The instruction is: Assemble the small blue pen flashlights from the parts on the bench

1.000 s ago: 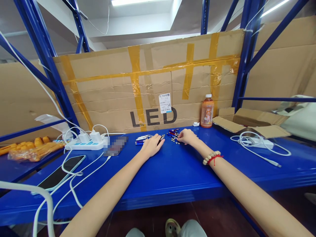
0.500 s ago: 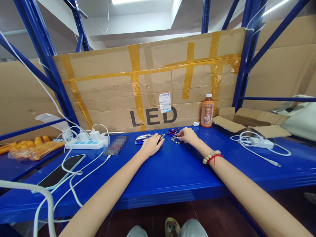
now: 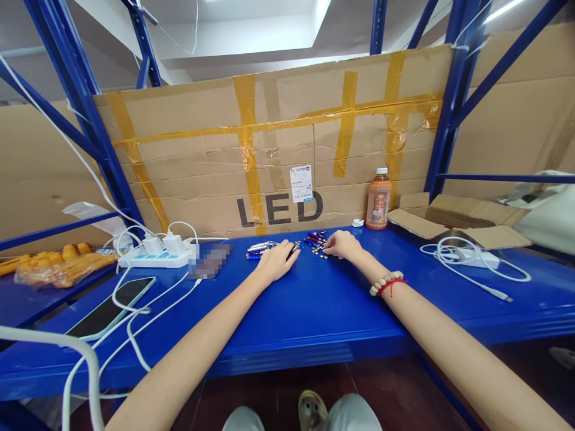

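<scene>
My left hand [image 3: 277,261] rests on the blue shelf [image 3: 314,311], its fingers curled round a small dark pen-shaped item [image 3: 294,248] that pokes out at the fingertips. My right hand [image 3: 344,245] lies just to its right, fingers bent and pinched over a scatter of small silver button cells [image 3: 320,254]. A cluster of small blue and red pen-like pieces [image 3: 314,237] lies behind both hands. More silver and blue pieces [image 3: 258,249] lie left of my left hand. A bead bracelet with a red cord [image 3: 386,283] circles my right wrist.
An orange drink bottle [image 3: 378,200] stands at the back by an open cardboard box [image 3: 453,216]. A white cable and charger [image 3: 467,258] lie at the right. At the left are a white power strip [image 3: 155,256], a phone [image 3: 112,306] on cables, and orange packets [image 3: 58,262].
Both hands stay at the small parts with only slight finger shifts. The camera has tilted a little, so everything sits slightly higher in view.
</scene>
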